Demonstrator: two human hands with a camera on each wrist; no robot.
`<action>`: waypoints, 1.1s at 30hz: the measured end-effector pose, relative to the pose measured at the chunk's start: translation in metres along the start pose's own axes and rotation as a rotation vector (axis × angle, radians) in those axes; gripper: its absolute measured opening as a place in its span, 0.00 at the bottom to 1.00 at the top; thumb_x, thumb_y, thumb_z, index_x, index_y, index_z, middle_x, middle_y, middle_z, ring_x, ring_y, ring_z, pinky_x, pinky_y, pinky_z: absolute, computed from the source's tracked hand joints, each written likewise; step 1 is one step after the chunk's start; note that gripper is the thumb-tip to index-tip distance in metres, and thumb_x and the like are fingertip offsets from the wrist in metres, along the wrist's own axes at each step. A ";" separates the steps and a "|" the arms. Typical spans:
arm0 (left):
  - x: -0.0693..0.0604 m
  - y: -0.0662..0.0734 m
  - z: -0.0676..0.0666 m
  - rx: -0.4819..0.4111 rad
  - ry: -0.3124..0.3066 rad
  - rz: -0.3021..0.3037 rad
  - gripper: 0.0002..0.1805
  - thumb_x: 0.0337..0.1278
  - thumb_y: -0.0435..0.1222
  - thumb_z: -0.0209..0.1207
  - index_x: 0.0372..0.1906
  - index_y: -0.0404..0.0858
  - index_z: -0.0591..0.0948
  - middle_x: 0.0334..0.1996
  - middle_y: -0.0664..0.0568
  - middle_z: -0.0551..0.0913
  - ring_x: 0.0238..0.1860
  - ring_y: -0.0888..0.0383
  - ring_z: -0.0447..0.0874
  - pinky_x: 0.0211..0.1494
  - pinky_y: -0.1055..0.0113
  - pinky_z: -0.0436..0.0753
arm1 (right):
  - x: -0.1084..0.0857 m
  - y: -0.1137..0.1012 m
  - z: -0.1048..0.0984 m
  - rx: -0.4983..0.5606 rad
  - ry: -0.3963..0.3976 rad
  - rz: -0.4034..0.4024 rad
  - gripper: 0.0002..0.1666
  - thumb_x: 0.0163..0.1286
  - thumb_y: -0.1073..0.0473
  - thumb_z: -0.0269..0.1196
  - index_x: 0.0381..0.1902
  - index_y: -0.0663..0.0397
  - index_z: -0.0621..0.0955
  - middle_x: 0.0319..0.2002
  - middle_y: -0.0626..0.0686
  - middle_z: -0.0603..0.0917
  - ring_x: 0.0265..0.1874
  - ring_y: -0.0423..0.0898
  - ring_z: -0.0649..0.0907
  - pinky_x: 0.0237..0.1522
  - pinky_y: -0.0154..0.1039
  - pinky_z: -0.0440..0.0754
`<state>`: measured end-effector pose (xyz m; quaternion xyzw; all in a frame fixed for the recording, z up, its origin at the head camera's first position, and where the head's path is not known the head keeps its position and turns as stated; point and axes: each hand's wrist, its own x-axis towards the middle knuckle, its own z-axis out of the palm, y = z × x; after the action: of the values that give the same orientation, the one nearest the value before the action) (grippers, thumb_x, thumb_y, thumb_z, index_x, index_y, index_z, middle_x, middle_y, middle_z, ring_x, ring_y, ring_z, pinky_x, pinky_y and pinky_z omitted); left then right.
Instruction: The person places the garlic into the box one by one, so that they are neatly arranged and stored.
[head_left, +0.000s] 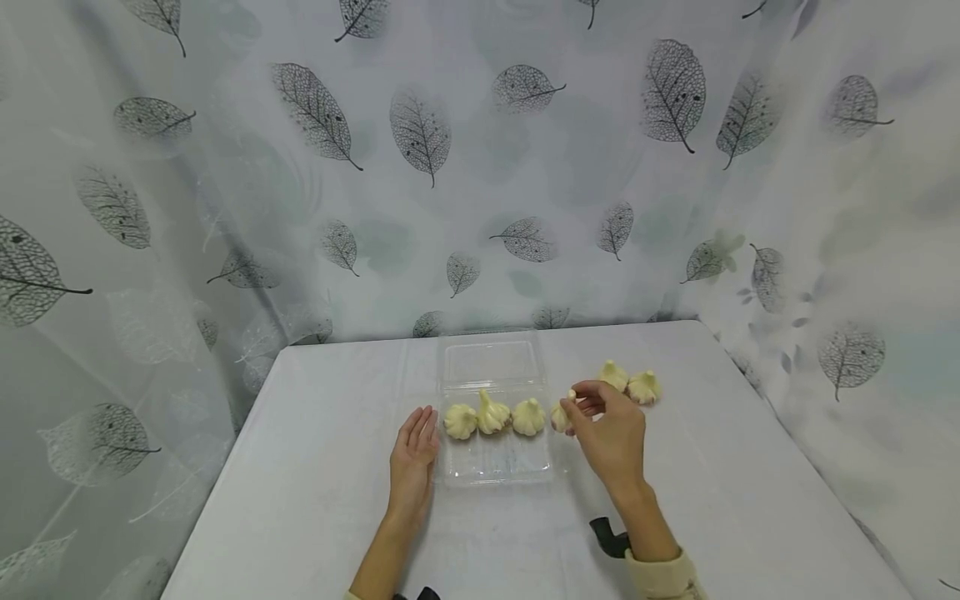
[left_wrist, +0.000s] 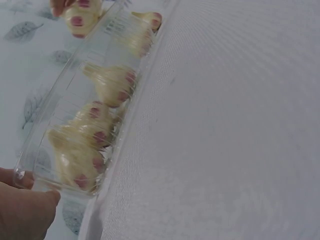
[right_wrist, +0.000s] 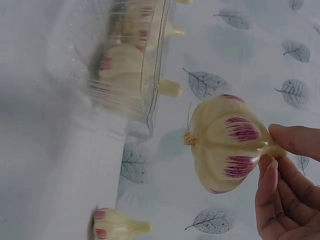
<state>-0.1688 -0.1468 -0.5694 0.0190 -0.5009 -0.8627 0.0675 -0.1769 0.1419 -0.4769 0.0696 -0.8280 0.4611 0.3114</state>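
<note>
In the head view, three garlic bulbs (head_left: 492,413) sit in a row inside a clear plastic container (head_left: 495,472) whose lid is folded back. My left hand (head_left: 411,467) rests against the container's left side with fingers extended; the left wrist view shows the hand (left_wrist: 27,207) touching the container's corner. My right hand (head_left: 617,437) holds another bulb (head_left: 561,417) just off the container's right side. In the right wrist view, the thumb and fingers of that hand (right_wrist: 290,185) pinch the bulb (right_wrist: 227,145) by its stem, roots pointing away from the hand.
Two more bulbs (head_left: 643,388) lie on the white-covered table (head_left: 330,417), behind and right of my right hand; one bulb (right_wrist: 117,225) shows at the bottom of the right wrist view. A leaf-patterned curtain (head_left: 480,167) hangs behind the table and along its sides.
</note>
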 end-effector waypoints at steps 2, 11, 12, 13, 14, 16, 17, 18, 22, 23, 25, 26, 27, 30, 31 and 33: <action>0.000 -0.001 -0.001 0.005 -0.006 0.003 0.37 0.68 0.14 0.41 0.81 0.29 0.51 0.81 0.37 0.54 0.83 0.46 0.52 0.78 0.69 0.67 | -0.001 -0.001 0.001 -0.002 -0.004 0.005 0.16 0.57 0.69 0.79 0.42 0.62 0.87 0.29 0.51 0.88 0.24 0.44 0.85 0.22 0.23 0.82; 0.000 0.001 0.000 0.001 -0.004 -0.004 0.38 0.67 0.13 0.40 0.81 0.29 0.51 0.81 0.38 0.54 0.82 0.46 0.52 0.79 0.68 0.66 | -0.010 -0.006 0.013 0.022 -0.044 0.026 0.17 0.56 0.68 0.80 0.43 0.59 0.87 0.31 0.49 0.88 0.25 0.42 0.84 0.21 0.25 0.84; 0.000 0.001 0.000 0.002 -0.005 -0.003 0.38 0.67 0.13 0.40 0.81 0.29 0.51 0.81 0.38 0.54 0.82 0.46 0.52 0.79 0.67 0.66 | -0.011 -0.007 0.015 0.028 -0.050 0.027 0.17 0.56 0.68 0.80 0.43 0.59 0.87 0.31 0.49 0.88 0.25 0.42 0.84 0.20 0.26 0.84; 0.000 0.001 -0.001 0.005 -0.009 0.001 0.38 0.67 0.13 0.40 0.80 0.28 0.51 0.81 0.37 0.54 0.83 0.45 0.51 0.80 0.66 0.65 | -0.012 -0.008 0.016 0.033 -0.056 0.028 0.17 0.56 0.68 0.80 0.43 0.59 0.86 0.31 0.49 0.88 0.25 0.42 0.84 0.20 0.27 0.84; 0.000 0.001 -0.001 0.007 -0.014 0.005 0.38 0.67 0.13 0.40 0.80 0.28 0.50 0.81 0.36 0.53 0.83 0.44 0.51 0.80 0.65 0.64 | -0.013 -0.008 0.017 0.038 -0.063 0.028 0.17 0.56 0.68 0.80 0.43 0.59 0.86 0.31 0.49 0.88 0.25 0.42 0.84 0.20 0.27 0.85; 0.000 0.001 -0.001 0.007 -0.012 0.003 0.38 0.67 0.13 0.40 0.80 0.28 0.50 0.81 0.36 0.53 0.83 0.44 0.51 0.80 0.65 0.63 | -0.015 -0.009 0.019 0.046 -0.075 0.030 0.17 0.56 0.68 0.80 0.43 0.59 0.86 0.31 0.50 0.88 0.25 0.42 0.84 0.20 0.28 0.85; 0.000 0.001 0.000 0.006 -0.008 0.001 0.38 0.67 0.13 0.40 0.80 0.29 0.51 0.81 0.37 0.54 0.83 0.45 0.51 0.80 0.65 0.64 | -0.015 -0.009 0.021 0.048 -0.081 0.033 0.18 0.56 0.68 0.80 0.43 0.59 0.86 0.32 0.50 0.88 0.25 0.42 0.84 0.20 0.28 0.85; 0.000 0.001 0.000 0.004 -0.002 -0.003 0.38 0.67 0.13 0.40 0.80 0.29 0.52 0.81 0.37 0.55 0.82 0.45 0.52 0.80 0.65 0.64 | -0.016 -0.009 0.022 0.047 -0.086 0.035 0.18 0.56 0.68 0.80 0.43 0.59 0.86 0.32 0.50 0.88 0.25 0.41 0.84 0.20 0.29 0.85; 0.000 0.001 0.001 -0.011 0.017 -0.021 0.38 0.66 0.13 0.40 0.81 0.32 0.53 0.81 0.41 0.56 0.82 0.49 0.55 0.79 0.67 0.66 | -0.019 -0.009 0.026 0.035 -0.099 0.037 0.18 0.56 0.68 0.80 0.44 0.59 0.86 0.32 0.50 0.88 0.26 0.41 0.84 0.22 0.29 0.86; 0.000 0.002 0.001 -0.018 0.021 -0.026 0.39 0.66 0.13 0.40 0.81 0.33 0.54 0.81 0.42 0.57 0.82 0.50 0.55 0.79 0.68 0.66 | -0.020 -0.009 0.027 0.031 -0.101 0.037 0.18 0.56 0.67 0.80 0.43 0.59 0.86 0.32 0.50 0.88 0.26 0.40 0.84 0.22 0.29 0.86; -0.001 0.002 0.001 -0.023 0.019 -0.027 0.39 0.66 0.13 0.40 0.81 0.33 0.53 0.81 0.42 0.57 0.82 0.50 0.55 0.79 0.68 0.66 | -0.021 -0.009 0.030 0.028 -0.106 0.031 0.18 0.55 0.68 0.80 0.43 0.59 0.86 0.32 0.50 0.88 0.26 0.40 0.84 0.22 0.29 0.86; -0.001 0.002 0.001 -0.024 0.019 -0.026 0.39 0.67 0.13 0.40 0.81 0.33 0.53 0.81 0.42 0.57 0.82 0.50 0.55 0.79 0.68 0.66 | -0.022 -0.009 0.031 0.026 -0.110 0.026 0.18 0.55 0.68 0.80 0.43 0.59 0.86 0.32 0.50 0.88 0.26 0.40 0.84 0.23 0.29 0.86; -0.001 0.002 0.001 -0.024 0.017 -0.025 0.39 0.67 0.13 0.40 0.81 0.33 0.53 0.81 0.42 0.56 0.82 0.50 0.55 0.79 0.68 0.66 | -0.022 -0.008 0.033 0.025 -0.114 0.023 0.18 0.55 0.68 0.80 0.43 0.59 0.86 0.32 0.50 0.88 0.26 0.40 0.84 0.22 0.29 0.86; -0.001 0.003 0.002 -0.015 0.014 -0.022 0.38 0.68 0.14 0.41 0.81 0.32 0.53 0.81 0.42 0.56 0.82 0.50 0.54 0.79 0.68 0.66 | -0.024 -0.008 0.037 0.030 -0.128 0.019 0.18 0.55 0.69 0.80 0.42 0.60 0.86 0.32 0.51 0.87 0.26 0.41 0.84 0.21 0.29 0.85; -0.001 0.003 0.002 -0.013 0.014 -0.022 0.38 0.68 0.14 0.41 0.81 0.32 0.53 0.81 0.42 0.56 0.82 0.50 0.55 0.79 0.68 0.66 | -0.025 -0.008 0.039 0.033 -0.133 0.022 0.18 0.55 0.69 0.80 0.42 0.60 0.86 0.32 0.51 0.87 0.27 0.42 0.84 0.21 0.29 0.85; -0.001 0.004 0.001 -0.009 0.009 -0.022 0.38 0.68 0.14 0.41 0.81 0.32 0.52 0.81 0.42 0.56 0.82 0.50 0.54 0.79 0.68 0.66 | -0.026 -0.007 0.042 0.035 -0.142 0.032 0.17 0.55 0.69 0.80 0.42 0.60 0.86 0.32 0.52 0.87 0.26 0.42 0.84 0.20 0.28 0.85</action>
<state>-0.1673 -0.1474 -0.5656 0.0283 -0.4966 -0.8654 0.0603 -0.1720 0.0996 -0.5024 0.0944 -0.8409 0.4741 0.2434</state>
